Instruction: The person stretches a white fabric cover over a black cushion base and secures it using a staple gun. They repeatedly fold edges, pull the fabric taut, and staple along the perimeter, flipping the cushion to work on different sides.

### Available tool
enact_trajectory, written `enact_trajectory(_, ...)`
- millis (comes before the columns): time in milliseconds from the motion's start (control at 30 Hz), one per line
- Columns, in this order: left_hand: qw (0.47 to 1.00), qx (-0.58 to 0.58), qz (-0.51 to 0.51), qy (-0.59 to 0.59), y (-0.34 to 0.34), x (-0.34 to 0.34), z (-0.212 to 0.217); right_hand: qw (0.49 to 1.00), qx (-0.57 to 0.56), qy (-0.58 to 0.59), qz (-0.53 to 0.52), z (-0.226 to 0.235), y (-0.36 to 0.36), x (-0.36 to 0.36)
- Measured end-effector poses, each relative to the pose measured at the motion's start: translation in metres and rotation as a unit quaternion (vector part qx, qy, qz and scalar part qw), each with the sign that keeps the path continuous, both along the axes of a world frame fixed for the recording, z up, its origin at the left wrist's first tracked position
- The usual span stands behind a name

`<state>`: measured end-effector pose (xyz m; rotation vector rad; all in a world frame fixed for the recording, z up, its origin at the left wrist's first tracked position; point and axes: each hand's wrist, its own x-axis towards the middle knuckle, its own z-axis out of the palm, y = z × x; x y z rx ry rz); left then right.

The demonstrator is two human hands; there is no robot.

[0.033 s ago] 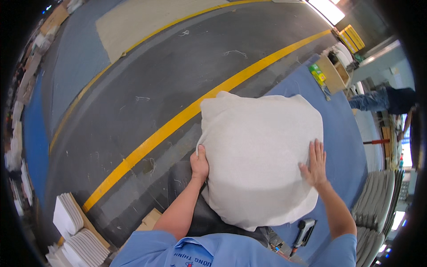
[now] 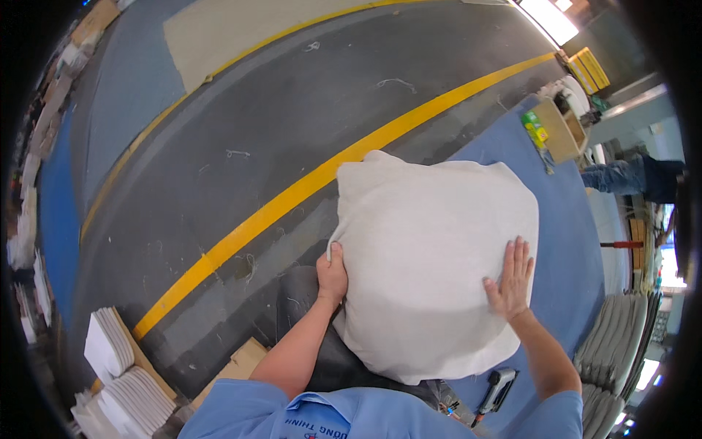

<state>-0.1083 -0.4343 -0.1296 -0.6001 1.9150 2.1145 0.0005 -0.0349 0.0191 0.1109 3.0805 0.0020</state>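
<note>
A wide seat cushion covered in off-white fabric (image 2: 431, 271) lies in front of me, its loose cloth edge wavy at the far left corner and along the near side. My left hand (image 2: 333, 275) is closed on the fabric edge at the cushion's left side, thumb on top. Flat on the right part of the top rests my right hand (image 2: 514, 281), fingers stretched out and thumb apart. The cushion's underside is hidden. Near its lower right corner a black and silver staple gun (image 2: 498, 391) lies on the blue work surface (image 2: 567, 241).
At the far right stand an open box (image 2: 557, 132) and a green-yellow package (image 2: 534, 129). Stacks of grey padded panels (image 2: 613, 344) rise along the right side. White panels (image 2: 135, 395) are piled at lower left. Another person (image 2: 636, 178) stands at the right, partly seen.
My right hand has slid slightly left, inward from the cushion's right edge. My left hand still grips the fabric edge. The whole view has shifted a little.
</note>
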Motion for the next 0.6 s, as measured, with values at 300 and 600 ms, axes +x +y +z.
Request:
enact_trajectory(300, 0.999, 0.025, 0.029, 0.005, 0.008, 0.012, -0.002, 0.986, -0.041, -0.049, 0.154, -0.021, -0.132, -0.125)
enact_trajectory(600, 0.995, 0.083, 0.042, -0.026, 0.01, 0.008, -0.001, 0.964, -0.084, -0.105, 0.229, -0.015, -0.218, -0.19)
